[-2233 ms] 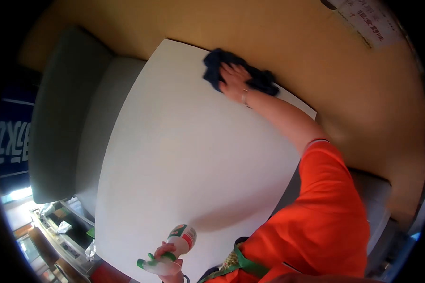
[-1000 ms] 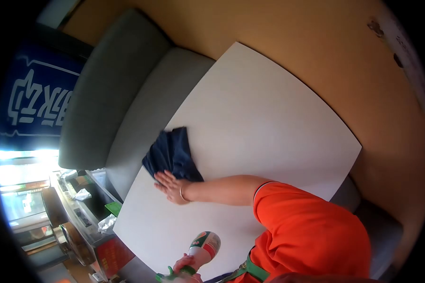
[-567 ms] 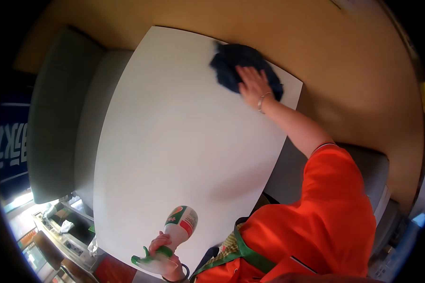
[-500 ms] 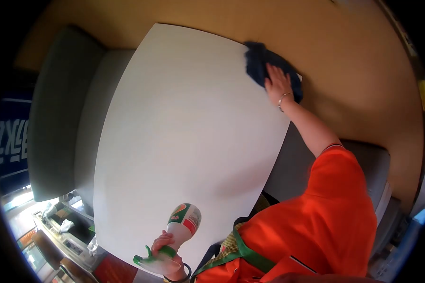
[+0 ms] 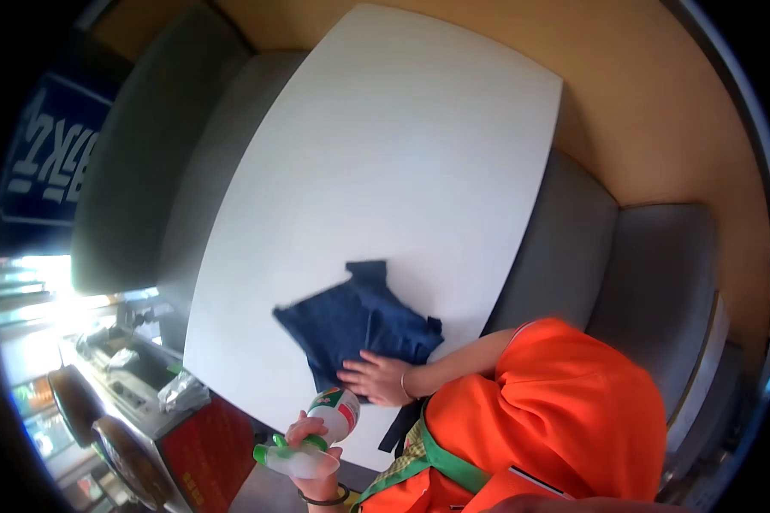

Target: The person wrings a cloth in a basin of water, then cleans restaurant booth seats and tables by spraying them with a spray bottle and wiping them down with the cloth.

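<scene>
A dark blue cloth (image 5: 359, 321) lies spread and creased on the near part of the white table (image 5: 385, 162). My right hand (image 5: 376, 378) rests flat on the cloth's near edge, fingers spread, with a bracelet at its wrist. In my left hand (image 5: 304, 436) is a white spray bottle (image 5: 338, 410) with a green-and-red label and a green trigger head. My fingers wrap around its neck, and the bottle is tilted with its base towards the cloth, close to my right hand.
Grey padded benches flank the table, one on the left (image 5: 218, 154) and one on the right (image 5: 565, 239). A tan wall (image 5: 650, 111) borders the far end. At lower left are a red-sided counter (image 5: 205, 453) with items on top and round brown stools (image 5: 128, 462).
My right hand has drawn the blue cloth from the table's far right corner back to its near end, beside the spray bottle. My left hand still holds the bottle. The view has shifted.
</scene>
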`<state>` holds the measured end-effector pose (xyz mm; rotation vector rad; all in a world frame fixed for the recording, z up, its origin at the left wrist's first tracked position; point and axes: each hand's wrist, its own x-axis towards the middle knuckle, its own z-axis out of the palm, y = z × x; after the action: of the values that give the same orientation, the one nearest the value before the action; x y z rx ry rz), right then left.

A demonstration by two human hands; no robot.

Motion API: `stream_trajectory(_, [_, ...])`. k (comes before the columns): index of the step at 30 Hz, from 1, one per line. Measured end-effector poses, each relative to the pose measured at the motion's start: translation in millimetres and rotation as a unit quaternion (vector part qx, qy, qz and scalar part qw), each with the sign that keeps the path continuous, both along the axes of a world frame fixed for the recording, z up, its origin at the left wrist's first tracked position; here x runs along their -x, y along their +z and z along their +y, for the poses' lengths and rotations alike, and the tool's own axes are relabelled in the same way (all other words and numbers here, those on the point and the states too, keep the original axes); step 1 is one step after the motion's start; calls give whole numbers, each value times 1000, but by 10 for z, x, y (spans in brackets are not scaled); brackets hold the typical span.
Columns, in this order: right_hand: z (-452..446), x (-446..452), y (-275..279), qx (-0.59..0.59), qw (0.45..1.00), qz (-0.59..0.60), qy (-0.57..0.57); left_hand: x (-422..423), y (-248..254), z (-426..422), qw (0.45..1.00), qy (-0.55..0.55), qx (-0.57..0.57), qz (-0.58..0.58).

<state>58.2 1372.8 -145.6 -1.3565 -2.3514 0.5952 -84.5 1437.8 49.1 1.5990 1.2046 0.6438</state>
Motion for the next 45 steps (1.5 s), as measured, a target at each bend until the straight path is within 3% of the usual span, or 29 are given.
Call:
stream_trajectory(3, [61,348,-80,37,966,34,255,112,141,31,988,-33,-37,147])
stream_trajectory(4, [308,305,-76,38,966,10,254,214,115,16,980,-55,-67,176])
stream_trajectory(6, [1061,87,-282,3,995,65,79,343,78,-65,991,8,-35,132])
stream_trajectory(8, [1915,-768,33,-38,988,-60,-135,503,21,-153,995,85,-16,55])
stream_trajectory(11, [2382,-2206,35,-12,879,-218,-424,747,-10,-178,995,63,-49,60])
stream_trajectory(15, [1837,-3304,-141,38,687,-234,-687,1252,-10,-263,993,102,-54,20])
stream_trajectory(18, [1880,-2380,-71,91,718,-289,-626,1755,-109,-275,995,86,-45,7])
stream_trajectory(20, [1869,-1314,-55,57,786,-343,-511,2182,-184,-228,995,-2,-82,57])
stream_trajectory(24, [1197,965,154,-29,934,-232,-268,3013,-316,-418,987,-37,-133,87])
stream_trajectory(27, [438,2160,365,22,980,-152,-130,3633,-182,-662,992,25,-103,76])
stream_trajectory(33, [120,2509,314,32,964,-231,-125,4399,18,-737,997,73,11,27])
stream_trajectory(39, [1640,2783,270,-27,962,-185,-198,4684,-161,-319,997,77,13,-7])
stream_trajectory(44, [3079,2802,143,-31,950,-238,-198,4704,-298,478,996,66,-50,23])
stream_trajectory(45, [3283,2773,59,-111,950,-206,-205,4689,-338,670,994,59,-83,35])
